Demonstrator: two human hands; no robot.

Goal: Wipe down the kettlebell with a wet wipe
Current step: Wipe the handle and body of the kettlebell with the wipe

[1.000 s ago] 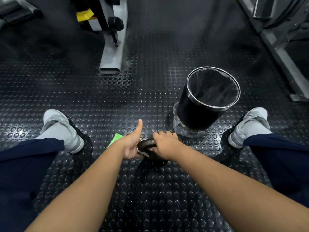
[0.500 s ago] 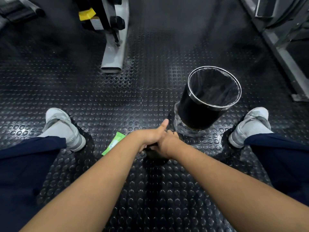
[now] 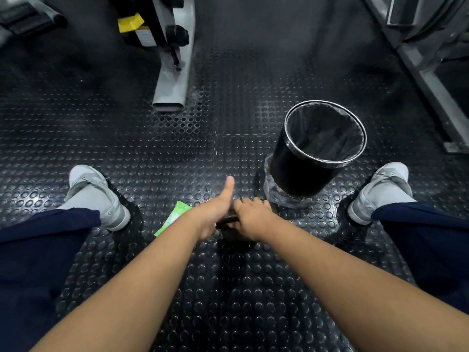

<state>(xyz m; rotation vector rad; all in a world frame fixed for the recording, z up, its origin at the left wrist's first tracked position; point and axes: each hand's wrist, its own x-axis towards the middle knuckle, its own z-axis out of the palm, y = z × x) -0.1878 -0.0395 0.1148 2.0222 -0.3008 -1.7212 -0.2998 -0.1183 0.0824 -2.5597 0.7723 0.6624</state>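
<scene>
Kettlebell handle (image 3: 228,220) ran left-right beneath both hands; right hand (image 3: 251,217) curled over it, left hand (image 3: 215,215) thumb-out (fingers hidden, grip untellable).

The left hand (image 3: 212,218) has been slid leftward along the dark metal kettlebell (image 3: 232,230), thumb swung straight ahead.

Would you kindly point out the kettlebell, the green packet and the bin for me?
kettlebell (image 3: 228,220), head view, on its handle.
green packet (image 3: 175,216), head view, on its top face.
bin (image 3: 291,161), head view, on its black wall.
</scene>
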